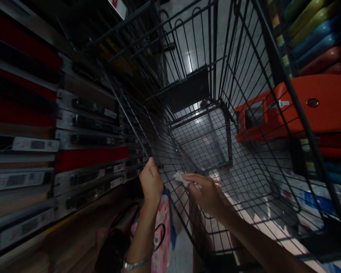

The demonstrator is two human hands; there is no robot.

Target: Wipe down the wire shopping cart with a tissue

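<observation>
A dark wire shopping cart fills the middle of the view. On the cart's left side rail, my left hand is closed round the bar, thumb on top. My right hand pinches a crumpled white cloth or tissue over the wire basket, to the right of my left hand. Whether the cloth touches the wires, I cannot tell. Below my left forearm, a pink patterned bag shows beside the cart, partly covered by the arm.
Shelves with packaged dark goods and red strips run along the left, close to the cart. Orange plastic items are stacked at the right. Above them lie piles of coloured goods. Grey floor shows below the cart.
</observation>
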